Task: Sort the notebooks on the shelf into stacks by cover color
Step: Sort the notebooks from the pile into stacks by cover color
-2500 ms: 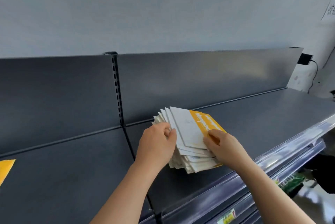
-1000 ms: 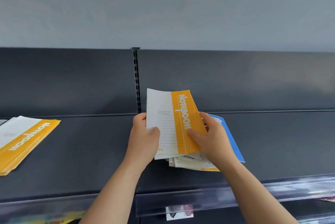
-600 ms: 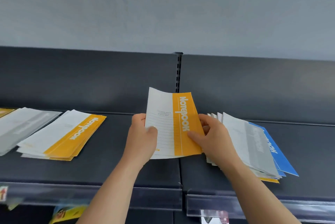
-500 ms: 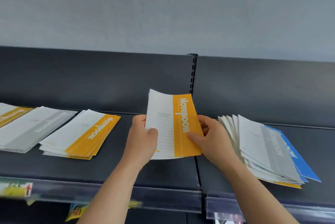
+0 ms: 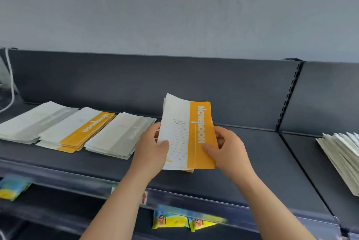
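A: Head view only. Both hands hold a small batch of orange notebooks (image 5: 189, 132) upright above the shelf (image 5: 252, 152). Left hand (image 5: 153, 148) pinches the white left edge, thumb on the cover. Right hand (image 5: 227, 150) clamps the orange right edge, thumb in front, fingers behind.

B: Stacks?

A: Three at left, lying flat: a grey stack (image 5: 33, 121) far left, the orange stack (image 5: 77, 131) in the middle, a second grey stack (image 5: 120, 134) just beside the left hand. Unsorted pile (image 5: 342, 152) at the right edge, fanned, well apart.

B: Step?

A: Carrying the orange batch to its stack, I'd judge. To do it well: pass over the nearer grey stack without brushing it, turn the batch to match the stack's slant, square the edges, lay it flat, then let go.

B: Risk?

A: Thin covers, could slide and fan out.
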Demonstrator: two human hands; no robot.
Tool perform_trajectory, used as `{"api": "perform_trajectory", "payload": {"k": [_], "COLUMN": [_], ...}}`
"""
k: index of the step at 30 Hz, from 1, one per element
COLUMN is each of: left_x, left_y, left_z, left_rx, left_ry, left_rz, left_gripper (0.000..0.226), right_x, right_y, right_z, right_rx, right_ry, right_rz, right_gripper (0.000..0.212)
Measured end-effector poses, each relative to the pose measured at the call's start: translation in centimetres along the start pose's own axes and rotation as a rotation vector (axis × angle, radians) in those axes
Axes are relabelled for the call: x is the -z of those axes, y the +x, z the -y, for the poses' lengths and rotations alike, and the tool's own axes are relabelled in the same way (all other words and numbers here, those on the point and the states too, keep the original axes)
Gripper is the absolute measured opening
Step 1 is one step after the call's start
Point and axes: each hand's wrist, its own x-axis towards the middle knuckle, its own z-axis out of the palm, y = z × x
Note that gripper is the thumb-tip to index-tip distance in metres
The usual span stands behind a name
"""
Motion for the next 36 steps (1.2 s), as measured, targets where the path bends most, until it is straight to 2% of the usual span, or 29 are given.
{"api": "perform_trajectory", "payload": {"k": [4,8,14,18,22,29,36], "left_x": [3.5,6.2,10.2,13.2,16.8,24.0,28.0], "left_y": [1.0,2.7,4.6,5.6,7.4,11.8,15.2], "left_z": [2.3,4.9,8.4,10.9,13.5,18.1,21.8], "left_rx": [-0.018,-0.008,0.004,0.023,0.024,-0.025,-0.046], "left_ry": [0.040,0.081,0.094,0.126,0.187,0.282,0.383], "left_rz": [-0.056,-0.135,-0.235,-0.263,-0.279,-0.220,-0.098], "left_gripper": [0.030,0.024,0.031,0.033,0.033,0.032,0.032], "right_x": [-4.1,-7.5,-12.8,-16.5,-20.6,-28.4,-33.8], "right_y": [0.9,2.3,4.4,4.7,5.3,5.9,6.2], "right_z": [2.1,3.8,6.2,7.6,9.9,13.9,15.7], "right_rx": [-0.002,0.033,0.091,0.127,0.135,0.060,-0.015], "right_ry": [-0.037,-0.052,-0.067,-0.067,-0.080,-0.140,-0.330], "right_rz": [0.049,0.096,0.172,0.219,0.210,0.157,0.138], "right_gripper": [0.047,0.040,0.038,0.027,0.029,0.033,0.020]}}
